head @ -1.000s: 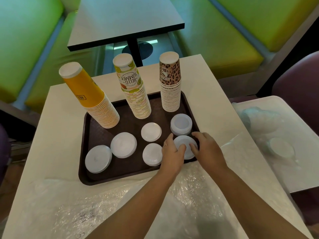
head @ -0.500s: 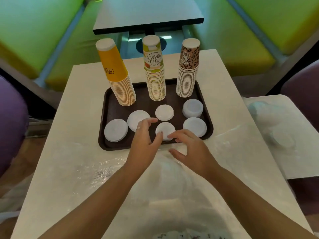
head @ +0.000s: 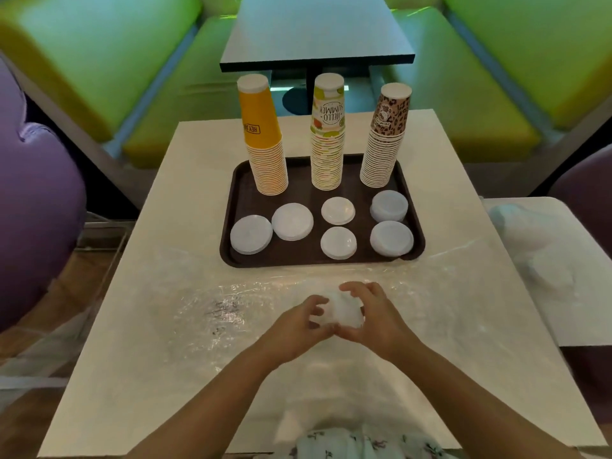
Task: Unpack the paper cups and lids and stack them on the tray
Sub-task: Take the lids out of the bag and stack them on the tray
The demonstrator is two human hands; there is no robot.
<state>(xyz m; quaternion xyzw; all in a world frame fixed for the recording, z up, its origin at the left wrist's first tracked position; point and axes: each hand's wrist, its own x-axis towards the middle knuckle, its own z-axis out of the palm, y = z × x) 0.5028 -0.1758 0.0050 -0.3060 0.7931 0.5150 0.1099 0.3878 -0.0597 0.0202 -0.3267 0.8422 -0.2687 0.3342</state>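
Both hands meet over the clear plastic wrap [head: 231,313] on the near part of the desk [head: 159,260], in front of the tray [head: 228,226]. The left hand [head: 298,321] and right hand [head: 377,318] curl their fingers round a small white bundle of lids [head: 341,313], gripping it from either side. On the brown tray, three inverted cup stacks stand along the far edge: the yellow stack [head: 265,140] at left, the "Hello Summer" stack [head: 327,134] in the middle, the leopard-print stack [head: 384,137] at right. Six white lid piles [head: 292,221] lie on the tray's near half.
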